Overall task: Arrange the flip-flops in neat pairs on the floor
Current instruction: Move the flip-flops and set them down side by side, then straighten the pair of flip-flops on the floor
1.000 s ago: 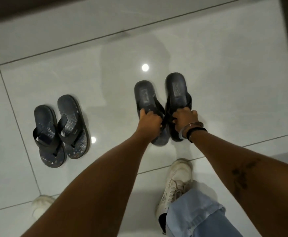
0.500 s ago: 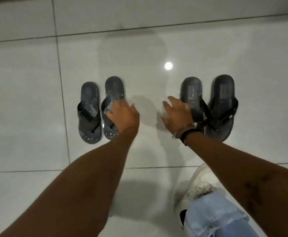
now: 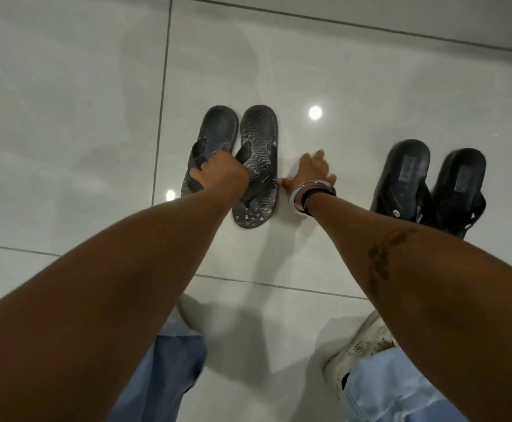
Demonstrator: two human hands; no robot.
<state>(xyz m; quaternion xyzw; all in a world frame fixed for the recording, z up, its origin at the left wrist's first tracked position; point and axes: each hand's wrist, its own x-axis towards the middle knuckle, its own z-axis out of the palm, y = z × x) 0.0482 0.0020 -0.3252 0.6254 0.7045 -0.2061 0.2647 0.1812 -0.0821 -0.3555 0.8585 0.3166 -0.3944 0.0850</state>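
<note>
Head view, patterned pair: two patterned flip-flops (image 3: 242, 166) lie side by side at centre frame, edges touching or nearly so, toe ends toward the bottom of the frame.
Head view, black pair: two plain black flip-flops (image 3: 431, 187) sit at the right of the frame, close together, well apart from the patterned pair.
Floor: pale glossy tiles (image 3: 66, 117) with grout lines and two bright light reflections.
Progress: both pairs look matched and set parallel; what seems left is a small squaring-up of the patterned pair and perhaps evening the row.
Left hand (image 3: 221, 175): fingers curled closed around the straps where the two patterned flip-flops meet; whether it grips one strap or both cannot be told.
Right hand (image 3: 312, 170): fingers loosely extended and slightly spread, holding nothing, just beside the outer edge of the right-hand patterned flip-flop; whether it touches the floor or the sole is unclear.
Wrist: bangles (image 3: 306, 193) on the right wrist.
Lower frame: blue jeans and a white shoe (image 3: 361, 351).
</note>
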